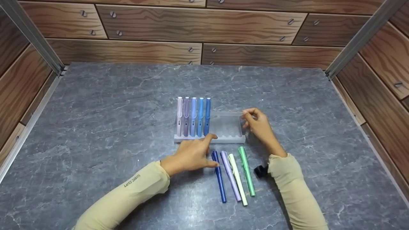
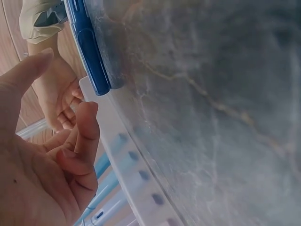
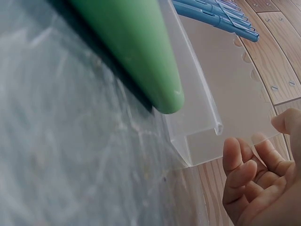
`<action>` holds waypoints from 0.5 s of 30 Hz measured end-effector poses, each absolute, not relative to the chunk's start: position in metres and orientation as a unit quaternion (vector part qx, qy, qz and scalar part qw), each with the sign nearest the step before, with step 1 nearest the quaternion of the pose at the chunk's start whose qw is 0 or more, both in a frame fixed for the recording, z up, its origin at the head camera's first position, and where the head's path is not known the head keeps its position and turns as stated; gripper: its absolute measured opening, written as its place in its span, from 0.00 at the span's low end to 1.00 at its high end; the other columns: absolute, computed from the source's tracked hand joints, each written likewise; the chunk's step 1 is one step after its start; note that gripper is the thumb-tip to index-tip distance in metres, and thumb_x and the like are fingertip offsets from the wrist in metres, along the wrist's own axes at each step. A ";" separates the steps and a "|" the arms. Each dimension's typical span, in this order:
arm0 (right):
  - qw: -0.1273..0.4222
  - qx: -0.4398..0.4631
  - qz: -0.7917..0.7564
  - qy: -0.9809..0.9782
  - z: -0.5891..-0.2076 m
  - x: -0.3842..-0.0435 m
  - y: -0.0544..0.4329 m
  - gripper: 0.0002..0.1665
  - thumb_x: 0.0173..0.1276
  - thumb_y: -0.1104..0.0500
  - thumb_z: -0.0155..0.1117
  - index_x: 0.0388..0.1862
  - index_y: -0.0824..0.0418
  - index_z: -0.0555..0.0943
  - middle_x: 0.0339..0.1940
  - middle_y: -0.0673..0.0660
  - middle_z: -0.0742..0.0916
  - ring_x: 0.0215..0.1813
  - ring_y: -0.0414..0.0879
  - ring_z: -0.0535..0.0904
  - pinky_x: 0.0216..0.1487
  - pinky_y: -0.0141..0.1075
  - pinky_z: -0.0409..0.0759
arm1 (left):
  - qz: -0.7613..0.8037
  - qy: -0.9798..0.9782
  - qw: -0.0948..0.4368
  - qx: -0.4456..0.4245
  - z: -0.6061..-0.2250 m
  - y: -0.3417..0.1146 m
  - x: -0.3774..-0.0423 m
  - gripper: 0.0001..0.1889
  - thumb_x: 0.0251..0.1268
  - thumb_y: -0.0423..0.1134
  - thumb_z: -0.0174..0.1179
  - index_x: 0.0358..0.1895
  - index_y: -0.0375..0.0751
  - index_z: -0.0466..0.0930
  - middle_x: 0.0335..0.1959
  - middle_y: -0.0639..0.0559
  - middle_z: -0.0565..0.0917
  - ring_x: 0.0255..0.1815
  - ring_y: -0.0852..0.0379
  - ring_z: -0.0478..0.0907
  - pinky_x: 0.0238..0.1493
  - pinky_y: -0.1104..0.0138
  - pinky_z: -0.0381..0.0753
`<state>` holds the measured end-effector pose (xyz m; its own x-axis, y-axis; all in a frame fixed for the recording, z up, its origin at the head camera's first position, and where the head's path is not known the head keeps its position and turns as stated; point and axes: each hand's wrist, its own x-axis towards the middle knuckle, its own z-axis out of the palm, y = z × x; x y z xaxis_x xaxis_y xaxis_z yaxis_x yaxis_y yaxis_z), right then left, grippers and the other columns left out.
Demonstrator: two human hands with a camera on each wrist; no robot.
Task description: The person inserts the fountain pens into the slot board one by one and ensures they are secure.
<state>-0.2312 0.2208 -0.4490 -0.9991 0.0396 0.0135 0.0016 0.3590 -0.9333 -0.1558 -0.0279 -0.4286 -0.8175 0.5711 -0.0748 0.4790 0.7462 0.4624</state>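
Right hand (image 1: 258,126) pinches a corner of the clear pen stand (image 1: 227,139); left hand (image 1: 193,154), thumb and forefinger parted, holds nothing near the dark blue pen (image 1: 220,182); beyond it stand five racked pens (image 1: 193,116), rightward lie lilac pen (image 1: 231,175), cream pen (image 1: 238,179), green pen (image 1: 247,171)

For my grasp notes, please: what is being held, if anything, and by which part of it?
The right hand appears to pinch the clear pen stand at its upper right corner; the left hand holds nothing.

Grey veined tabletop (image 1: 105,111) — plank walls (image 1: 198,25) (dotted with screws (image 1: 113,14)) — metal posts (image 1: 34,35).
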 end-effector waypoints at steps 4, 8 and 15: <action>0.013 -0.023 0.574 -0.818 -0.448 -0.231 0.220 0.14 0.73 0.57 0.55 0.47 0.68 0.75 0.33 0.50 0.84 0.22 0.36 0.78 0.19 0.26 0.69 | 0.205 0.929 0.121 0.283 -0.430 -0.028 -0.156 0.44 0.46 0.63 0.69 0.66 0.50 0.63 0.27 0.60 0.81 0.23 0.61 0.74 0.18 0.69 0.70; 0.011 -0.021 0.577 -0.816 -0.449 -0.231 0.221 0.14 0.73 0.57 0.55 0.46 0.68 0.75 0.32 0.51 0.83 0.22 0.36 0.78 0.19 0.25 0.69 | 0.199 0.928 0.139 0.284 -0.431 -0.028 -0.156 0.44 0.46 0.64 0.69 0.66 0.49 0.63 0.25 0.60 0.78 0.22 0.61 0.73 0.19 0.67 0.70; 0.008 -0.011 0.569 -0.822 -0.448 -0.231 0.222 0.15 0.73 0.56 0.54 0.47 0.68 0.75 0.34 0.50 0.83 0.24 0.36 0.78 0.19 0.25 0.68 | 0.173 0.931 0.150 0.284 -0.432 -0.027 -0.156 0.45 0.45 0.65 0.69 0.65 0.48 0.65 0.22 0.58 0.75 0.24 0.58 0.73 0.23 0.66 0.69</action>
<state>-0.2305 0.2220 -0.4481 -0.9997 0.0264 0.0010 0.0084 0.3530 -0.9356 -0.1562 -0.0270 -0.4321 -0.7931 0.5814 -0.1816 0.4770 0.7782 0.4084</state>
